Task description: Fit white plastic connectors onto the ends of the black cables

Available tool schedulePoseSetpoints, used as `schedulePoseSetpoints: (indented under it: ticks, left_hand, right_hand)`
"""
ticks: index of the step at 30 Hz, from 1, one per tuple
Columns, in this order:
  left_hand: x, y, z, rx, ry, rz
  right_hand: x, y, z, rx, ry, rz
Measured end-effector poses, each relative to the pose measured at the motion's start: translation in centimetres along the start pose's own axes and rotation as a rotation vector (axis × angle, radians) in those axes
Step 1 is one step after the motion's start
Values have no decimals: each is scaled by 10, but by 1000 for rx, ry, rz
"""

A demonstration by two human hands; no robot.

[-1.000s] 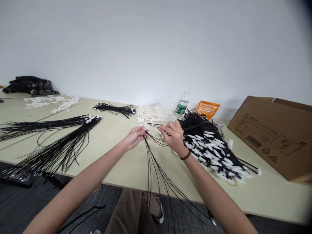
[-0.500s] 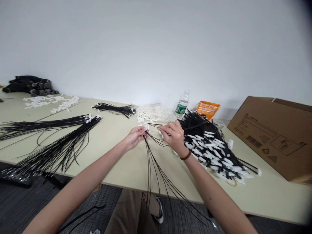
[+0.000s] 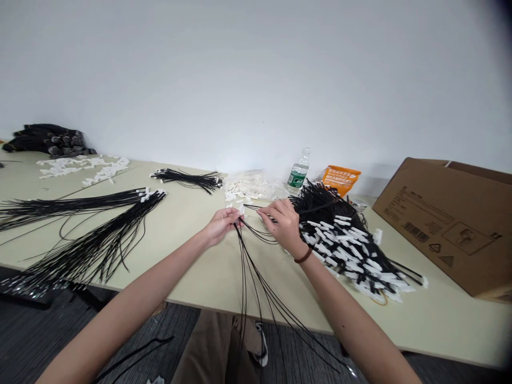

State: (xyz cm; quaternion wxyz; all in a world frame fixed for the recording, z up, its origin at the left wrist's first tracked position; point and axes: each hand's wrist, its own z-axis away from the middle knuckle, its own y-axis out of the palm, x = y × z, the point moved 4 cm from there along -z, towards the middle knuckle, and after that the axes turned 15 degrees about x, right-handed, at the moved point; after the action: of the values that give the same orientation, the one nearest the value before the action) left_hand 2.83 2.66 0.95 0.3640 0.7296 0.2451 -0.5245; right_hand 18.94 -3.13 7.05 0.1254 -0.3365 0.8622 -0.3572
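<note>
Head view: your left hand [image 3: 224, 224] pinches a bunch of thin black wires [image 3: 260, 277] beside a white connector [image 3: 241, 207], above the table [image 3: 192, 277]; loose lengths hang over its near edge. Your right hand [image 3: 282, 221] grasps strands just to the right (how many is too small to tell). Farther right lies a heap of white-tipped cables [image 3: 352, 250]; a bottle [image 3: 298, 173] stands at the far side.
</note>
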Motion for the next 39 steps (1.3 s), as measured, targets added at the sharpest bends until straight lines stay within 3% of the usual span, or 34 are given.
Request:
schedulePoseSetpoints:
  ticks: [5,11,16,20,24,28,32,35,39]
  left_hand:
    - [2,6,2,97,-60,-150]
    - [3,10,4,158,-78,-191]
    - [3,12,4,164,-73,-183]
    - [4,10,2,122,-66,-183]
    - [6,0,0,5,-44,-132]
    - [7,-8,-1,-85,-10,-45]
    - [8,-9,-2,-121,-13,3]
    - [8,-10,-3,-132,-12,10]
    - [8,-11,-3,-144,-14,-10]
  right_hand:
    - [5,5,-3,114,-44,-38]
    - [3,22,-2,370,-22,-274]
    - [0,27,-1,370,-26,-292]
    - [-2,27,-2,328,-33,-293]
    - [4,20,-3,242,-51,-157]
    - [20,25,-1,345,-210,-86]
    - [26,37,2,397,-277,-290]
    - [18,35,0,299,-141,-525]
    - [-2,26,-3,71,230,-961]
